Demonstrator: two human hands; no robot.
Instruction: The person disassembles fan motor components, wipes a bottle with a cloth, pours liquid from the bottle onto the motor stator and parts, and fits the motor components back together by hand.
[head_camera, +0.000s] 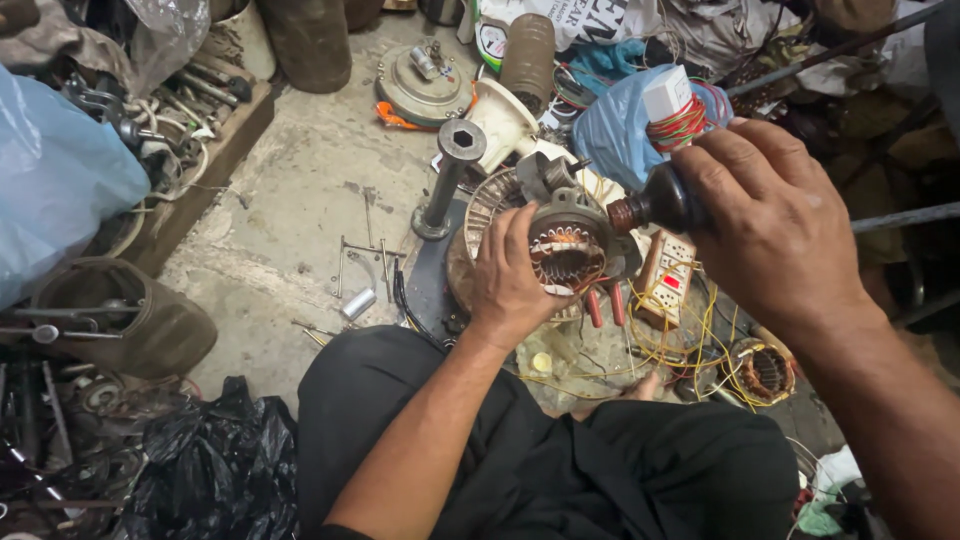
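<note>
My left hand (510, 275) grips a round fan motor stator (568, 248) with copper windings, holding it over a ribbed metal housing (485, 205) on the floor. My right hand (770, 215) holds a small dark brown bottle (655, 203) tilted sideways, its open neck pointing at the stator's upper right edge. My legs in black trousers fill the lower middle of the view.
An upright metal shaft with a hexagonal socket (450, 175) stands left of the motor. A white extension socket board (668, 275), yellow wires (690, 345), a second small stator (765, 370), red-handled pliers (603, 305), a blue bag (620, 125), black bags (215, 465) and scrap parts surround me.
</note>
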